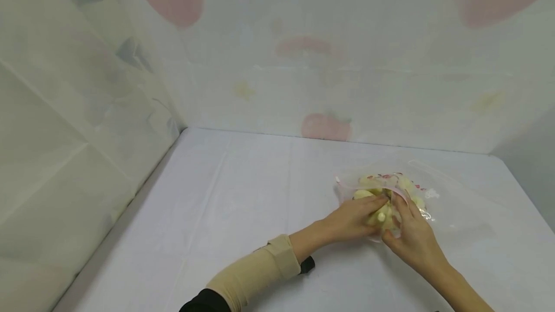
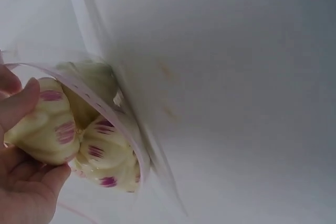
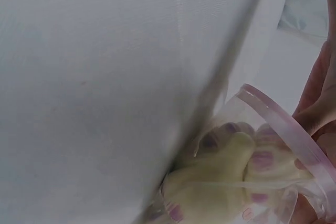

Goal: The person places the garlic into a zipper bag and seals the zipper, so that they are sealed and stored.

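Observation:
A clear plastic zip bag [image 1: 451,196] with a pink strip along its mouth lies at the right of the table. Several pale garlic bulbs [image 2: 105,156] with purple streaks fill it. My left hand [image 1: 357,218] reaches to the open mouth and grips one garlic bulb [image 2: 47,124] between thumb and fingers. On the other side of the mouth, my right hand [image 1: 414,240] holds the bag's edge, its fingertips partly hidden by the plastic. In the right wrist view, more bulbs [image 3: 210,192] show through the bag near the right fingers.
A white cloth covers the table [image 1: 243,196]. Patterned sheets hang as a back wall [image 1: 381,100] and a left wall [image 1: 65,158]. Under my left wrist, a small black object [image 1: 308,265] shows beside the beige sleeve [image 1: 260,271].

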The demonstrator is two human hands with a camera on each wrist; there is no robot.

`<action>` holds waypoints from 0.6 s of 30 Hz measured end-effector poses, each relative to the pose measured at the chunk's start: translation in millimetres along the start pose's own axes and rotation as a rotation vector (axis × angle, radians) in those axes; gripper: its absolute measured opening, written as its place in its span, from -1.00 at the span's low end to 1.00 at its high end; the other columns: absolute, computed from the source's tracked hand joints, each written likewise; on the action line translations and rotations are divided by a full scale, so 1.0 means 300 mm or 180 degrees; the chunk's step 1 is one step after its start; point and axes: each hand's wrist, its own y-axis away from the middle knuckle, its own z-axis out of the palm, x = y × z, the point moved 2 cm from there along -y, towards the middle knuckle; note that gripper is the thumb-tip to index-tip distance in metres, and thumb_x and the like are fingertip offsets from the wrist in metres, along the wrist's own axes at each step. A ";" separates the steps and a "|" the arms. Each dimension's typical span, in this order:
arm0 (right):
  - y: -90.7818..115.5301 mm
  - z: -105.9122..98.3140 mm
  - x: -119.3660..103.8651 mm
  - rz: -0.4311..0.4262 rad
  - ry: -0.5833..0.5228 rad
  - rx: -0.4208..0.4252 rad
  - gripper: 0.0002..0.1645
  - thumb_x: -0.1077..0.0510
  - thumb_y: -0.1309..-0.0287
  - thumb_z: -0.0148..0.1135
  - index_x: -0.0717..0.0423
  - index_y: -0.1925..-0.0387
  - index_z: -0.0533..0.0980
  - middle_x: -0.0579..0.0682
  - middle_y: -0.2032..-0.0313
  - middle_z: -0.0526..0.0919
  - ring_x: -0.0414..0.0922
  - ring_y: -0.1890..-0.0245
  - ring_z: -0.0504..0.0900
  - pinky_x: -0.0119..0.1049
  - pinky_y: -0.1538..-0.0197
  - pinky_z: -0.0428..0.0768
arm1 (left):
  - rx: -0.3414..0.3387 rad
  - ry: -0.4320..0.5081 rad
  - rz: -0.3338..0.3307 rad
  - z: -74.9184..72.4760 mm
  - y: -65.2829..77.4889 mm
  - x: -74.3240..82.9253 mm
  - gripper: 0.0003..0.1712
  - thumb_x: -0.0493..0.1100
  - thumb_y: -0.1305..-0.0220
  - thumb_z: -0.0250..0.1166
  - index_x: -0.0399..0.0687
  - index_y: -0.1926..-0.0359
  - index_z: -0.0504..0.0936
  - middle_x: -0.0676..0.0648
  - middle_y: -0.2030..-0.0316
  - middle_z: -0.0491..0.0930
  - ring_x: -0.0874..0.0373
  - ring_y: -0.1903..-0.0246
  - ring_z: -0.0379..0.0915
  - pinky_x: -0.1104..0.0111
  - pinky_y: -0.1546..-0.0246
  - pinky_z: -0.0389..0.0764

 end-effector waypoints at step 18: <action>-0.008 -0.002 -0.007 -0.0176 0.0135 0.0115 -0.09 0.52 0.54 0.43 0.55 -0.08 0.35 0.49 0.00 0.46 0.36 0.20 0.58 0.11 0.34 0.63 | 0.0058 -0.0422 -0.0315 0.032 -0.100 0.034 -0.28 -0.07 -0.22 0.38 -0.12 -0.36 0.37 -0.05 -0.36 0.32 0.26 -0.33 0.21 0.55 -0.23 0.29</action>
